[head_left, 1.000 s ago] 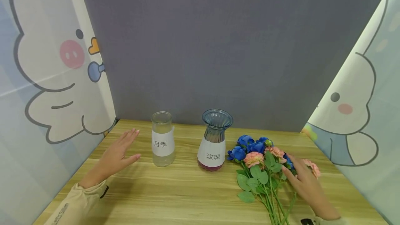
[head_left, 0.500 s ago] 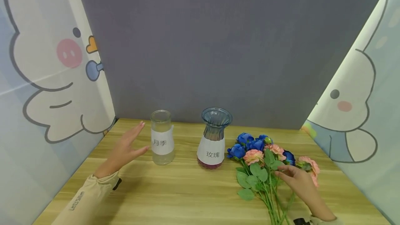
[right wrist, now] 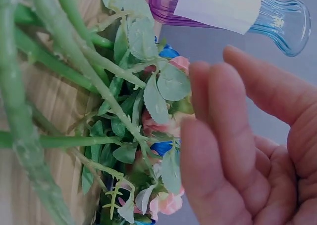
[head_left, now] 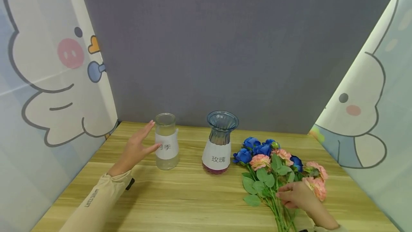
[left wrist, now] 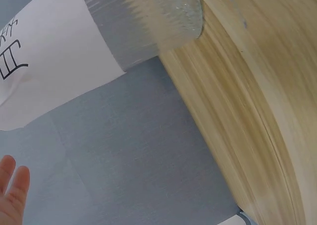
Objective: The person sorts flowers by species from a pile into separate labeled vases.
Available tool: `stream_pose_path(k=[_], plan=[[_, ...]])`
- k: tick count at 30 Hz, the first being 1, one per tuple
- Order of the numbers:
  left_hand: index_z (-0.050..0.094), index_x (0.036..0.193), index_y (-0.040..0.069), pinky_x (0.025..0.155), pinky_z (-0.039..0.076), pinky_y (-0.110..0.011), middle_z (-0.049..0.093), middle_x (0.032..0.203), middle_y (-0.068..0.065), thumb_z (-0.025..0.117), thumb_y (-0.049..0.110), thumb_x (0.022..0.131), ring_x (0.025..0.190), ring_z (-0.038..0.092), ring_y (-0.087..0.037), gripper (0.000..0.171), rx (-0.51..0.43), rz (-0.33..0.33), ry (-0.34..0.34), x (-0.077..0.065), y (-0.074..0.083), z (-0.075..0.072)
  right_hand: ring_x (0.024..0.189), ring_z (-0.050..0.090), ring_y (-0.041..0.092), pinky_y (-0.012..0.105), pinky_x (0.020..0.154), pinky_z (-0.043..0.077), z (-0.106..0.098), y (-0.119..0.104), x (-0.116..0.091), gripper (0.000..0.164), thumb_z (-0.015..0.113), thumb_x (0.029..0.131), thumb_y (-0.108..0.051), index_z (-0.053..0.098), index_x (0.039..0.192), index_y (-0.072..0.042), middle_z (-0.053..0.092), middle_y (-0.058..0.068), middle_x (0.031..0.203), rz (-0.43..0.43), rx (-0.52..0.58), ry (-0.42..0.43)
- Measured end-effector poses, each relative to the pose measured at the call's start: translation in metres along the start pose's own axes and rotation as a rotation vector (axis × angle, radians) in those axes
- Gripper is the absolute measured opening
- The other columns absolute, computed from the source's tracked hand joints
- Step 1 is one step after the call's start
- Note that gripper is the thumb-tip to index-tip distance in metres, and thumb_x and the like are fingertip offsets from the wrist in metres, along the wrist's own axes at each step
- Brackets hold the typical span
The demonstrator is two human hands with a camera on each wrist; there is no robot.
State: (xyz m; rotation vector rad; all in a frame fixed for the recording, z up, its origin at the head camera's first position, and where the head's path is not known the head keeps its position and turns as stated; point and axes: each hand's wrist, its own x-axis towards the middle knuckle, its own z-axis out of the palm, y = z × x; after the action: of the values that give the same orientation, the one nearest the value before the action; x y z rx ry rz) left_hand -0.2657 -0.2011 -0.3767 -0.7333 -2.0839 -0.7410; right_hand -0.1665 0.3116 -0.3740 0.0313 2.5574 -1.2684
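My left hand (head_left: pixel 135 151) is at the left side of a clear glass vase (head_left: pixel 167 163), thumb and fingers spread. Its thumb tip overlaps the white paper label; contact cannot be made out. In the left wrist view a gap shows between the fingertips (left wrist: pixel 19 183) and the vase. Over the stems of a bunch of flowers, my right hand (head_left: pixel 297 197) has loosely bent fingers. The right wrist view shows thumb and fingers apart, with no stem between them. The bunch has blue roses (head_left: pixel 243 155), pink blossoms (head_left: pixel 260 162) and green leaves (head_left: pixel 262 174).
A blue-to-purple glass vase (head_left: pixel 220 137) with a white label stands between the clear vase and the flowers. Everything rests on a wooden table (head_left: pixel 193 203). A dark grey panel (head_left: pixel 206 53) rises behind it, and cartoon-printed cloths hang at both sides.
My left hand has moved right, closer to the clear vase. My right hand has drawn back from the blossoms toward the stems, its fingers bending more. Vases and flowers stay in place.
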Motion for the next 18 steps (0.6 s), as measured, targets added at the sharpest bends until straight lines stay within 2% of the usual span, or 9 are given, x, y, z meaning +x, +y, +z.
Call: stream_pose_path(k=[3,6,10,14,18], plan=[[0.049,0.132,-0.010,0.091,0.040,-0.060,0.048,0.135,-0.028,0.081,0.022,0.075,0.114,0.051,-0.048,0.073,0.011,-0.010,0.000,0.003,0.001,0.001,0.062,0.065,0.022,0.037,0.059,0.054,0.002,-0.002,-0.001,0.034,0.068,0.087,-0.011,0.063,0.105,0.017,0.068,0.007,0.072,0.014,-0.020,0.012],[0.050,0.132,-0.010,0.091,0.041,-0.059,0.048,0.135,-0.028,0.084,0.007,0.065,0.114,0.052,-0.047,0.077,0.028,-0.021,0.000,0.005,0.003,0.002,0.060,0.065,0.020,0.036,0.058,0.054,0.004,-0.002,0.000,0.030,0.068,0.086,-0.010,0.065,0.103,0.015,0.067,0.006,0.070,0.037,-0.046,0.044],[0.052,0.129,-0.010,0.091,0.041,-0.059,0.048,0.135,-0.028,0.085,0.004,0.063,0.114,0.052,-0.047,0.075,0.032,-0.025,0.008,0.008,0.003,0.003,0.053,0.059,0.015,0.034,0.054,0.051,0.005,0.003,0.002,0.019,0.068,0.086,-0.011,0.070,0.090,0.008,0.062,0.002,0.061,0.026,-0.117,0.053],[0.054,0.128,-0.009,0.092,0.041,-0.059,0.048,0.136,-0.027,0.085,0.005,0.064,0.115,0.051,-0.048,0.072,0.040,-0.049,0.018,0.009,0.004,0.006,0.047,0.051,0.011,0.030,0.049,0.045,0.003,0.012,0.005,0.018,0.069,0.085,-0.015,0.071,0.074,-0.001,0.056,0.000,0.051,-0.013,-0.190,0.007],[0.054,0.129,-0.008,0.092,0.040,-0.059,0.047,0.137,-0.026,0.084,0.005,0.066,0.116,0.050,-0.048,0.071,0.025,-0.084,0.023,0.012,0.006,0.008,0.047,0.053,0.010,0.030,0.049,0.046,0.003,0.020,0.010,0.018,0.070,0.084,-0.017,0.071,0.072,-0.003,0.057,0.000,0.053,0.009,-0.192,-0.042]])
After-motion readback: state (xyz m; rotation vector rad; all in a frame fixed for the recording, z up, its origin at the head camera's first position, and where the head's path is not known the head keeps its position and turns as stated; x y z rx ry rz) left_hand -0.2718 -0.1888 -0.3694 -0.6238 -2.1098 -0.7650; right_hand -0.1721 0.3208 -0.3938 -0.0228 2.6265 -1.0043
